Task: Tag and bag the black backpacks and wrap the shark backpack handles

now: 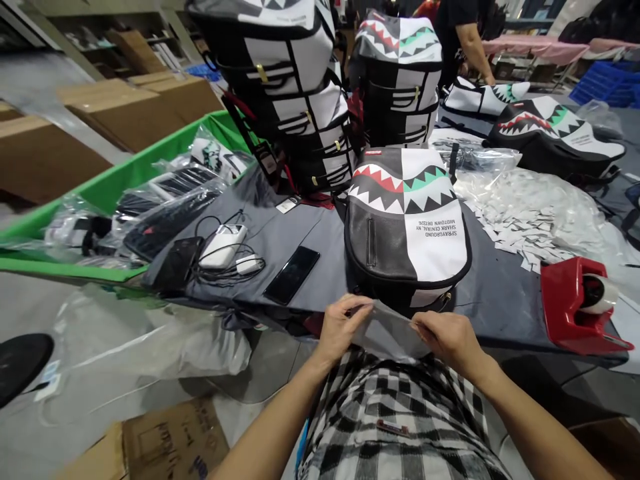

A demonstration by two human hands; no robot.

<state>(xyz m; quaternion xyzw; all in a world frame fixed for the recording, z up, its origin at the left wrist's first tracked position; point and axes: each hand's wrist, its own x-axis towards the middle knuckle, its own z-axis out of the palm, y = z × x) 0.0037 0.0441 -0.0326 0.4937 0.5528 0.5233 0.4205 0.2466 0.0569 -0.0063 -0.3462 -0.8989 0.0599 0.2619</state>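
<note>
Translucent plastic film (390,331) stretches between the person's left hand (345,323), which pinches one side with thumb and fingers, and the right hand (447,337), gripping the other. It is at the near edge of the grey surface (493,287), just in front of a black-and-white backpack (435,247). A phone (291,275) lies left of the backpack; a red tape dispenser (565,307) stands to the right.

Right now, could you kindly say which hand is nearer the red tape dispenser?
Right. The right hand is left of the red tape dispenser, apart from it; the left hand is farther left.
</note>
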